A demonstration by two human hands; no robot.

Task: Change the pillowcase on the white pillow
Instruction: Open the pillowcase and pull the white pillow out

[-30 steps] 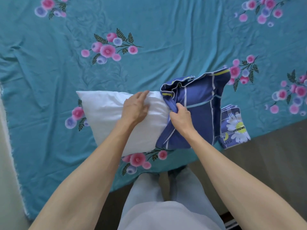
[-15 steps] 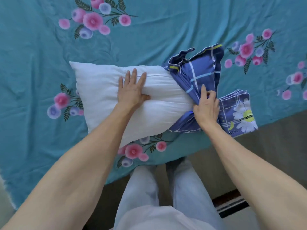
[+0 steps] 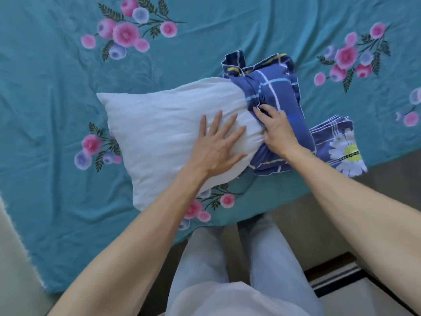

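Observation:
A bare white pillow lies on the teal flowered bedsheet. A blue checked pillowcase is bunched over the pillow's right end. My left hand presses flat on the pillow with fingers spread. My right hand grips the bunched edge of the blue pillowcase where it meets the pillow. A second, folded pillowcase, blue with a white daisy, lies just right of the pillow near the bed's edge.
The bed's near edge runs diagonally from the lower left to the right. Dark floor lies beyond it. My legs in light trousers stand against the bed. A pale surface borders the sheet at the left.
My right hand has moved left, from the pillowcase's outer side to its edge on the pillow, and now grips it. My left hand has slid lower and rightward on the pillow.

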